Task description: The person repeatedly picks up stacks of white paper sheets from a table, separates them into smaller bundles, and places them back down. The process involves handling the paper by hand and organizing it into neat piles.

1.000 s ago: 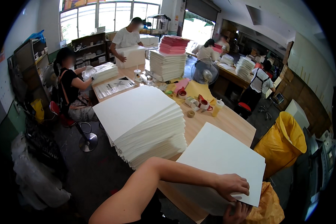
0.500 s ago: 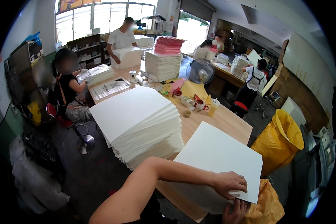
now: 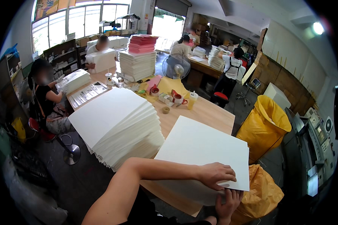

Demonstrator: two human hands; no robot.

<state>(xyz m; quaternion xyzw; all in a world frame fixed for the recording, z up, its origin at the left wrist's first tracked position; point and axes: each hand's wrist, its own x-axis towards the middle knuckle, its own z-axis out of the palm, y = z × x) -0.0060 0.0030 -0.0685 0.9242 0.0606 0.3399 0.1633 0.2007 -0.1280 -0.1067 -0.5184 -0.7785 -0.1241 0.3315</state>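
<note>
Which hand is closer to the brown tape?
Left hand: on the white sheet, below and right of the brown tape in view. Right hand: farther below, at the sheet's edge.

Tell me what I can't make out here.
All in the head view:
- Palm of the left hand: hidden by the hand itself, lying on the white sheet.
- Forearm beyond the right hand: cut off by the lower edge.
- Bottom inside the open yellow sack: hidden by its near wall.
- Markings on the machine: too small.
</note>
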